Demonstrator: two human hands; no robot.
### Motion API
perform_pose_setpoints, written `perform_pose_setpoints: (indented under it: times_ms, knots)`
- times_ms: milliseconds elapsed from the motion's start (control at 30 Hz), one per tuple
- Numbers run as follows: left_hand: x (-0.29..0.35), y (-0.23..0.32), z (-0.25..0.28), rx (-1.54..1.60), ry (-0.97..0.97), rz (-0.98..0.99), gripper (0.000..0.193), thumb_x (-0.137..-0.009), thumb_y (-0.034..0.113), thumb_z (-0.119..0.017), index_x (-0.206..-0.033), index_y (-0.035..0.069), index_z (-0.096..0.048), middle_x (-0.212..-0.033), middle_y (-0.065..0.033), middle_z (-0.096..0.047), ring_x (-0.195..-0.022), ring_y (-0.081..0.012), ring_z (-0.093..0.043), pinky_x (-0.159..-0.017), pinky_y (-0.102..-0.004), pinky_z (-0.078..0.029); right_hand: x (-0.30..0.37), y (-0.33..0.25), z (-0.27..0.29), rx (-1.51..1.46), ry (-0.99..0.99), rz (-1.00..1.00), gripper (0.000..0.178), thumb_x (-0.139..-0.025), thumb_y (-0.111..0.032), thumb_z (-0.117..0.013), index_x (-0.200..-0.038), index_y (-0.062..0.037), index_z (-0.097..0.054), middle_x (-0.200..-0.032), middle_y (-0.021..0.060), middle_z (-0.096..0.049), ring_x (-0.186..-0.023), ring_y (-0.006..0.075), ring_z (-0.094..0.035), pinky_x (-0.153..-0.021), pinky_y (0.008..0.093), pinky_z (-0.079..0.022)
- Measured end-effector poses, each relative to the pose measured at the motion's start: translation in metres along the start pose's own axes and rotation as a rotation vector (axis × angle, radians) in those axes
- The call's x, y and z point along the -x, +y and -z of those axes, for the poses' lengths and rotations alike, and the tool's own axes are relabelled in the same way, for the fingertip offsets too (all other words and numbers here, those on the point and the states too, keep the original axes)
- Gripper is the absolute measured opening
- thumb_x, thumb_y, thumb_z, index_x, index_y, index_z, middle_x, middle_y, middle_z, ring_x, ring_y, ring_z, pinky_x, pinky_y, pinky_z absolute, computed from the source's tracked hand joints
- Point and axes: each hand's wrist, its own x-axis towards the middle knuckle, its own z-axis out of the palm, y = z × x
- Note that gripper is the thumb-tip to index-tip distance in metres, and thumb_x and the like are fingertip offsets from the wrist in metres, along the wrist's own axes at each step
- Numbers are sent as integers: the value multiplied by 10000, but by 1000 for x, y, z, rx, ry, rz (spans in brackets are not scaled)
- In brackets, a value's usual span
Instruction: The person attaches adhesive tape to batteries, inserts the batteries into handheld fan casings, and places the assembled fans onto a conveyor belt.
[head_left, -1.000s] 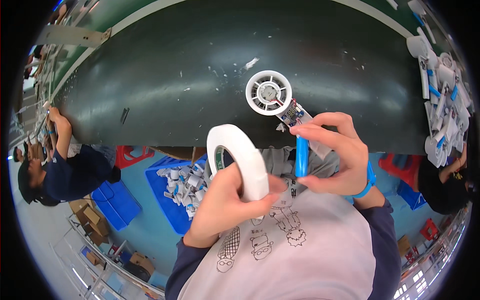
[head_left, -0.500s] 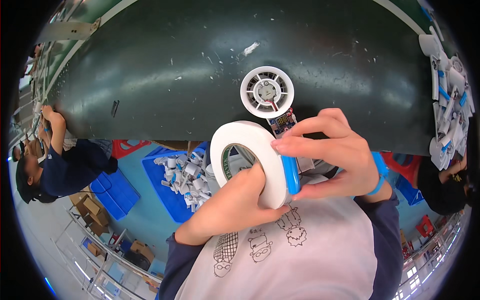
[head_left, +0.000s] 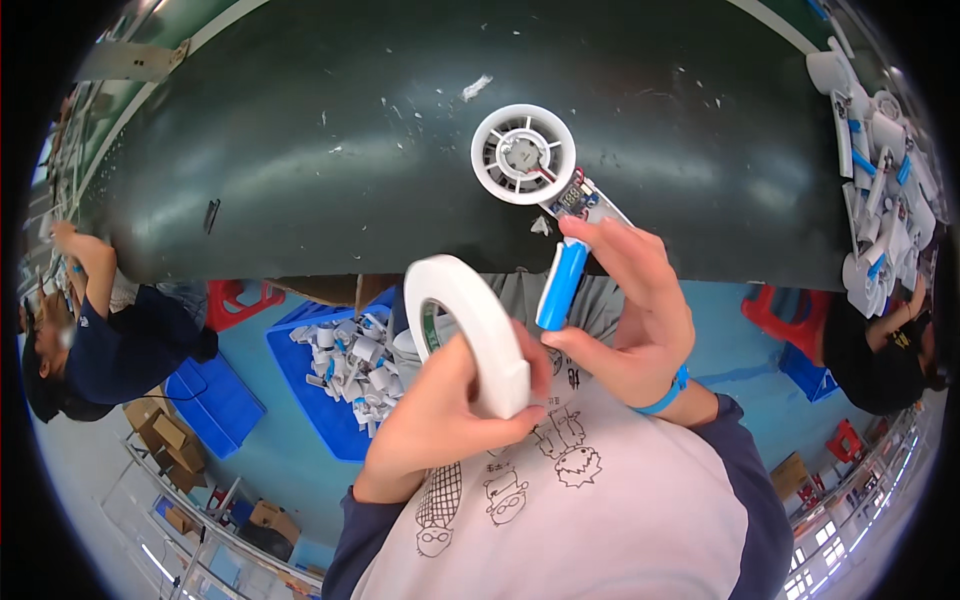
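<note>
My left hand [head_left: 425, 415] is closed round the lower side of a roll of white tape [head_left: 475, 310], with the thumb outside the ring. Between the thumb and fingertips of my right hand [head_left: 645, 325] is a blue cylindrical battery [head_left: 568, 283], with a white strip along its left side. The battery is apart from the roll. Just beyond it, a small white handheld fan [head_left: 523, 155] lies at the bench's near edge with its handle open. A circuit board [head_left: 577, 195] with a small display shows in the handle; my right fingers partly cover the handle's lower end.
The dark green bench [head_left: 330, 180] spreads ahead, with white scraps and a small black piece [head_left: 211, 215] on it. White fan parts [head_left: 885, 170] are heaped at right. A blue bin [head_left: 300, 375] of similar parts stands below left. People sit at both sides, near red stools [head_left: 785, 318].
The battery has moved left and away from the roll, now upright in my right fingers. My left hand has turned the tape roll more edge-on. The fan's handle shows more.
</note>
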Motion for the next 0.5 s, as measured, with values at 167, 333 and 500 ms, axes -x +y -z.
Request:
perform_pose_setpoints:
  times_ms: [167, 333, 500]
  knots:
    - [-3, -10, 2, 3, 29, -167, 591, -672, -21, -688, -1234, 43, -515, -1380, -150, -417, -1267, -240, -437, -997, -365, -388, 7, -12, 14, -107, -28, -182, 803, -678, -66, -780, -1350, 38, -353, -1269, 218, -553, -1075, 222, -521, -989, 350, -338]
    - [-22, -42, -31, -173, -18, -267, 717, -677, 34, -701, -1348, 51, -448, -1442, -194, -338, -1307, -276, -397, -930, -338, -429, 11, 1, 31, -533, -52, -351, 705, -744, -111, -725, -1339, 2, -364, -1317, 197, -526, -1095, 174, -528, -923, 279, -363]
    - [-35, -63, -52, 16, -13, -284, 637, -714, -67, -653, -1307, -16, -425, -1366, -153, -437, -1311, -238, -403, -1084, -355, -259, 12, 2, 32, -928, 202, -476, 594, -850, -247, -635, -1321, 3, -374, -1340, 288, -452, -1157, 220, -503, -940, 330, -411]
